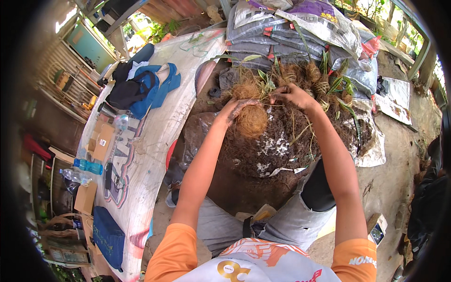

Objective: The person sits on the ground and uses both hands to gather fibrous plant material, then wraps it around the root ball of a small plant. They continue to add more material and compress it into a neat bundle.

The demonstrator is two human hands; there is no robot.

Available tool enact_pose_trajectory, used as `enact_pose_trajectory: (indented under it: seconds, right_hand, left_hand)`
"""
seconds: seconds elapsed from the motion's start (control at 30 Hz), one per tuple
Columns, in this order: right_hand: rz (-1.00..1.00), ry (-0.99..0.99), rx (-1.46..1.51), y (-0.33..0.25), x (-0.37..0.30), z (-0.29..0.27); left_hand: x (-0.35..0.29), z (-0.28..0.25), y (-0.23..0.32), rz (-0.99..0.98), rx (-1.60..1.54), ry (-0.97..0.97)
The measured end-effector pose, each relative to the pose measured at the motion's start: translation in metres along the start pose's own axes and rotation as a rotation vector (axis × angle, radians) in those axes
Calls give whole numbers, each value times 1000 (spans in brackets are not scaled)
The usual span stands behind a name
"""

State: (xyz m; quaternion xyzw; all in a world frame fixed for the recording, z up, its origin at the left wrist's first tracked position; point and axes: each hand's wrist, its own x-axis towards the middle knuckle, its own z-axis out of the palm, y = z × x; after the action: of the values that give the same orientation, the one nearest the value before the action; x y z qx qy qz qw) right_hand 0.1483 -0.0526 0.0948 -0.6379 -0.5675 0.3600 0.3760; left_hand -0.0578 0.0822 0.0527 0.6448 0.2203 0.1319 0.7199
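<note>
My left hand (235, 111) is closed around a round ball of brown coconut fibre (252, 123), held above the soil heap between my knees. Just beyond it shows another tuft of loose fibre (246, 94). To the right of the ball, my right hand (295, 97) has its thumb and fingers pinched together close to some pale green variegated leaves (266, 84). What lies in that pinch is too small to make out. Dirt marks both hands. Below them spreads dark, fibrous soil (291, 127) with white patches.
Several fibre-wrapped plants (315, 77) line the far side of the soil, before stacked grey sacks (253, 49). Leftward, a long white board (162, 105) carries a blue bag (155, 91), bottles (88, 166) and a dark blue case (108, 237). A phone (377, 232) lies at right.
</note>
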Motion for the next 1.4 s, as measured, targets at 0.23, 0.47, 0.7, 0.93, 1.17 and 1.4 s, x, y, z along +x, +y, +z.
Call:
enact_pose_trajectory:
  seconds: [0.23, 0.47, 0.7, 0.93, 1.17, 1.4]
  right_hand:
    - [-82, 131, 107, 4, -3, -6]
    - [-87, 218, 156, -19, -25, -5]
    - [-220, 555, 953, -43, -51, -57]
    - [-274, 584, 853, -51, -75, -99]
    - [-228, 339, 322, -107, -104, -114]
    - [-250, 483, 551, -109, -102, -130]
  left_hand:
    - [3, 13, 22, -51, 151, -29]
    - [14, 24, 21, -131, 238, 7]
    - [38, -1, -6, -133, 214, -1]
    - [77, -10, 19, -83, 245, -54]
    - [92, 18, 27, 51, 301, -153]
    - [103, -8, 21, -45, 196, -197]
